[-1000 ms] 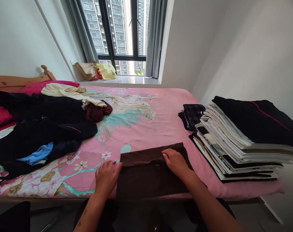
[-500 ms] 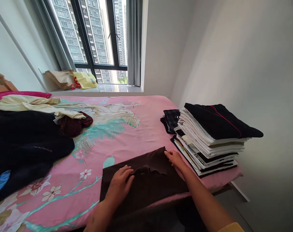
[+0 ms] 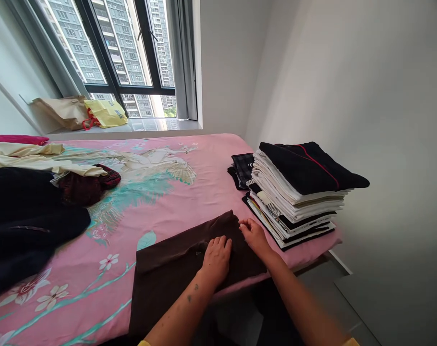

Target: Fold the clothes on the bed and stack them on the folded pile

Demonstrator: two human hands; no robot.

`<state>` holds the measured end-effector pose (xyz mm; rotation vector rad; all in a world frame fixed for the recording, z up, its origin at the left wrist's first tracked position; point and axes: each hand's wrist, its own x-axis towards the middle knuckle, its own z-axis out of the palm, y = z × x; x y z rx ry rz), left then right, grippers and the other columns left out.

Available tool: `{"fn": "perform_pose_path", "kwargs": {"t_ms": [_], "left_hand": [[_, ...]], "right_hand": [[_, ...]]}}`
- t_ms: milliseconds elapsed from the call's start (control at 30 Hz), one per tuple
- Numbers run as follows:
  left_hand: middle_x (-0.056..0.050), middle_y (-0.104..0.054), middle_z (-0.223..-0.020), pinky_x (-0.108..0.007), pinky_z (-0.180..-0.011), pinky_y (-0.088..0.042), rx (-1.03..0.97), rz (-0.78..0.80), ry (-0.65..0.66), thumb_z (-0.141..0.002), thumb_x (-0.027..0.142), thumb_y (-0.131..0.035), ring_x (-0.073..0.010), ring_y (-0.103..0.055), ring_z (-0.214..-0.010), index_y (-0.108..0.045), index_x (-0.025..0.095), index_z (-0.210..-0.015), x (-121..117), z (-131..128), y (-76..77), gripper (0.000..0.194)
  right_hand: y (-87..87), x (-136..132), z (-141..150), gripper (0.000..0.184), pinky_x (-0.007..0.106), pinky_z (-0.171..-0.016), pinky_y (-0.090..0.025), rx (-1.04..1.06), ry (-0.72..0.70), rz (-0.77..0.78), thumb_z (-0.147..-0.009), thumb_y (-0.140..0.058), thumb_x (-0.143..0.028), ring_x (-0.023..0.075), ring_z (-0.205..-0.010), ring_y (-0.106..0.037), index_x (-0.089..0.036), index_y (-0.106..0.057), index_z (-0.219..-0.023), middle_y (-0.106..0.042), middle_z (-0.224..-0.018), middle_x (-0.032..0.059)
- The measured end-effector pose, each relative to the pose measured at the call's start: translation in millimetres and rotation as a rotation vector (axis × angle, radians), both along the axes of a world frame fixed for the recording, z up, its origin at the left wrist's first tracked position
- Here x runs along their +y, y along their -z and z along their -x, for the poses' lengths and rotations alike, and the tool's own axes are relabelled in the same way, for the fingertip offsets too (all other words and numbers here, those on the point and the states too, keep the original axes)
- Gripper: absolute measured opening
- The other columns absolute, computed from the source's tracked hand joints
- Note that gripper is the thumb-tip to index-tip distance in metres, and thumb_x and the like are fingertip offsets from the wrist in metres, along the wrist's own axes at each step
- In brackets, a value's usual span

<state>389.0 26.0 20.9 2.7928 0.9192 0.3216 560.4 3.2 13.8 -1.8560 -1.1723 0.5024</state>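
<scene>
Left hand point(image 3: 217, 257) on brown cloth point(image 3: 164, 274), bags point(image 3: 108, 113) beyond

Our left hand point(image 3: 217, 259) lies palm down, nearly flat. Our right hand point(image 3: 255, 239), near it, has curled fingers point(image 3: 245, 223). Both forearms point(image 3: 186, 307) reach forward.

Left hand point(image 3: 217, 258) lies palm down on a brown cloth point(image 3: 164, 283), towards its right end. Right hand point(image 3: 254, 236) is at the cloth's far right corner, fingers curled; from where I stand, I cannot tell whether it grips the fabric. The cloth lies at the near edge of a pink floral sheet point(image 3: 211, 192). Just right: a folded stack point(image 3: 294, 211), black garment point(image 3: 308, 168) with a red line on top, checked cloth point(image 3: 243, 166) behind. Left: dark clothes point(image 3: 24, 226), rumpled. Sill point(image 3: 157, 125): paper bag point(image 3: 62, 110) touching yellow bag point(image 3: 108, 113).
</scene>
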Motion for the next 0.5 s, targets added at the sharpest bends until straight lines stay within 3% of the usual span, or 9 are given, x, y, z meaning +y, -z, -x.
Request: {"fn": "perform_pose_path", "kwargs": {"t_ms": [133,267,400,500], "left_hand": [[-0.012,-0.065,-0.106,-0.043,-0.085,-0.046,-0.077,0.080,-0.123,-0.079,0.009,-0.040,-0.0273,-0.058,-0.099,-0.062,0.018,-0.107,8.1,-4.1,2.9,0.037],[-0.005,-0.067,-0.106,-0.037,-0.090,-0.047,-0.484,0.295,-0.283,-0.085,0.017,-0.039,-0.0200,-0.061,-0.100,-0.061,0.022,-0.107,17.8,3.1,2.9,0.031],[-0.002,-0.069,-0.104,-0.037,-0.090,-0.050,-0.752,0.423,-0.316,-0.088,0.030,-0.041,-0.0191,-0.063,-0.099,-0.062,0.024,-0.105,19.9,10.6,0.5,0.028],[-0.003,-0.069,-0.107,-0.037,-0.092,-0.050,-0.836,0.421,-0.310,-0.087,0.033,-0.046,-0.0209,-0.062,-0.103,-0.064,0.024,-0.106,16.1,14.0,6.0,0.028]], "right_hand": [[0.7,-33.7,14.1,0.022,0.031,-0.078,-0.048,-0.080,-0.136,-0.130,-0.085,-0.041,-0.025,0.0175,-0.084,-0.061,-0.020,-0.061,-0.092,-0.066,-0.091,0.0045],[-1.2,-50.3,20.9,0.030,0.037,-0.097,-0.041,-0.321,-0.344,-0.130,-0.085,-0.038,-0.015,0.0188,-0.107,-0.055,-0.019,-0.062,-0.103,-0.065,-0.107,0.0070],[-11.0,-33.8,31.5,0.039,0.044,-0.110,-0.025,-0.588,-0.629,-0.089,-0.087,-0.043,-0.021,0.0206,-0.128,-0.038,-0.020,-0.051,-0.125,-0.053,-0.131,0.0068],[-12.6,-5.2,38.8,0.039,0.043,-0.110,-0.024,-0.682,-0.805,-0.118,-0.088,-0.043,-0.025,0.0218,-0.126,-0.040,-0.018,-0.050,-0.126,-0.051,-0.132,0.0094]]}}
